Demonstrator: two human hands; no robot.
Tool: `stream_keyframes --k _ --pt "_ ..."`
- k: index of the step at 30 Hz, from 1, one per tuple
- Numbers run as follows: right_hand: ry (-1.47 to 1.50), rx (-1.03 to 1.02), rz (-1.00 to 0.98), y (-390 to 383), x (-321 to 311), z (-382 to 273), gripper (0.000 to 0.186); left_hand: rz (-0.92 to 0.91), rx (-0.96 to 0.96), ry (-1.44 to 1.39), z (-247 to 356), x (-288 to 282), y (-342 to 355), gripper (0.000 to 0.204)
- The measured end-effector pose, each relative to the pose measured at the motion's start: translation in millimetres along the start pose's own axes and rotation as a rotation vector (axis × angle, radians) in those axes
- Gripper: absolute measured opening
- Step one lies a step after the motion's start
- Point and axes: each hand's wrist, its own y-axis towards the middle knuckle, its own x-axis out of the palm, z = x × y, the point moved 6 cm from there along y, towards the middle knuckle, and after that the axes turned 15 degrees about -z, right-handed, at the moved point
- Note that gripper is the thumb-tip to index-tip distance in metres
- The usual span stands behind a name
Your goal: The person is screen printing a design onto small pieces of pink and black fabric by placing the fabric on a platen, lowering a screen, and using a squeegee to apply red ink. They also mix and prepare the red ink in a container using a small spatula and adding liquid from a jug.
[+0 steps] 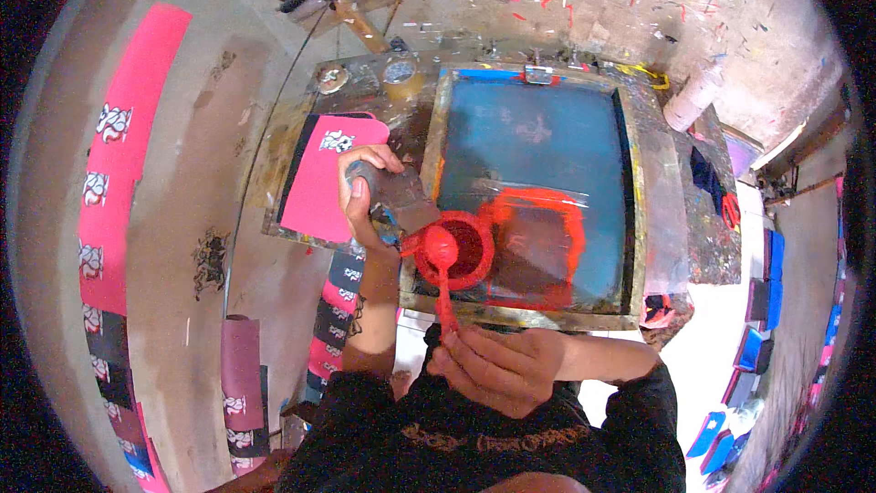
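Observation:
My left hand grips a dark, paint-stained flat scraper, its lower end beside a pot of red ink. My right hand holds a red-coated spoon, whose bowl is over the pot and covered in red ink. The pot is at the lower left of a screen-printing frame with blue mesh, where red ink surrounds a darker square. Left of the frame lie pink sheets with a black-and-white print.
The stained worktable also holds a round tin, a tape roll, a white cylinder and red-handled scissors. Rows of printed pink and black sheets run along the left; blue and dark pieces are at the right.

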Motion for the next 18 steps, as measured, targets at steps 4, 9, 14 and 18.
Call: stream_keyframes --k 4,9,14,18 --pt "0.071 -0.045 -0.172 -9.0 18.8 -0.1 0.022 0.003 0.098 -0.091 4.8 -4.4 4.1 0.038" --pt "0.047 0.016 -0.23 -15.5 33.5 8.3 0.032 -0.034 0.118 -0.016 13.9 -8.9 3.1 0.04" --pt "0.366 0.304 -0.185 -38.1 42.2 27.4 0.028 -0.009 0.101 -0.034 4.8 -13.7 0.9 0.04" --pt "0.489 0.638 -0.15 -53.1 39.7 70.5 0.013 0.008 0.05 -0.06 -1.7 -11.8 1.1 0.041"
